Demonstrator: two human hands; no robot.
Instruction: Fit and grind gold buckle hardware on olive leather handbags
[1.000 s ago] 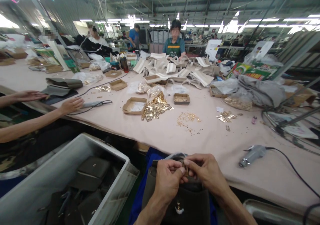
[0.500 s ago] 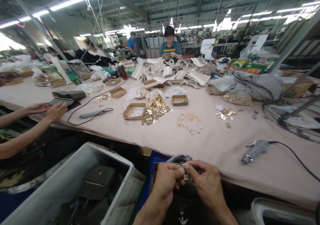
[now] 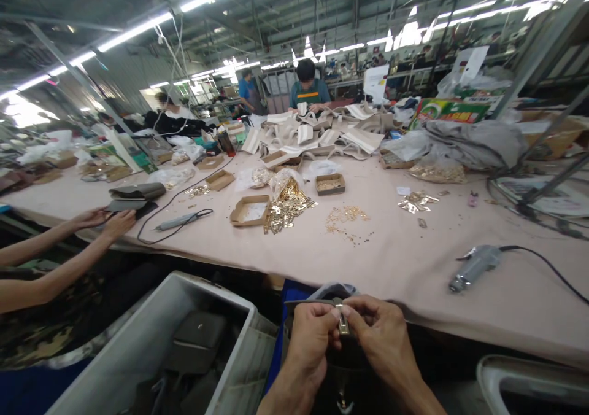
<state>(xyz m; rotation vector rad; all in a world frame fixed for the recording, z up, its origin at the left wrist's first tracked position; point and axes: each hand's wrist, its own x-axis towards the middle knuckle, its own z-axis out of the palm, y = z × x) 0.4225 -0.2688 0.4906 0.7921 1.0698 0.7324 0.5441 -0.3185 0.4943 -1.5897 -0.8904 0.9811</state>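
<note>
My left hand (image 3: pixel 310 335) and my right hand (image 3: pixel 380 329) meet at the near edge of the table, both closed in a pinch. Between their thumbs is a small gold metal clasp plate (image 3: pixel 343 324) with a slot in it, set at the edge of a dark flap (image 3: pixel 306 302). Fingers partly cover the plate and flap. Below hangs a dark bag body, mostly in shadow, with a small shiny metal fitting (image 3: pixel 343 396) low on it. A greyish strap (image 3: pixel 334 289) curves up behind my hands.
A corded electric screwdriver (image 3: pixel 476 267) lies at right. Gold plates (image 3: pixel 289 209) spill from a plastic bag beside a cardboard tray (image 3: pixel 249 211). Small gold pieces (image 3: pixel 345 215) are scattered mid-table. A grey bin (image 3: pixel 239 329) stands at left. A co-worker's hands (image 3: pixel 108 221) hold dark material.
My view has shifted slightly, moving the table items in the picture. My hands keep their pinch on the clasp plate, and more of the dark flap shows at left.
</note>
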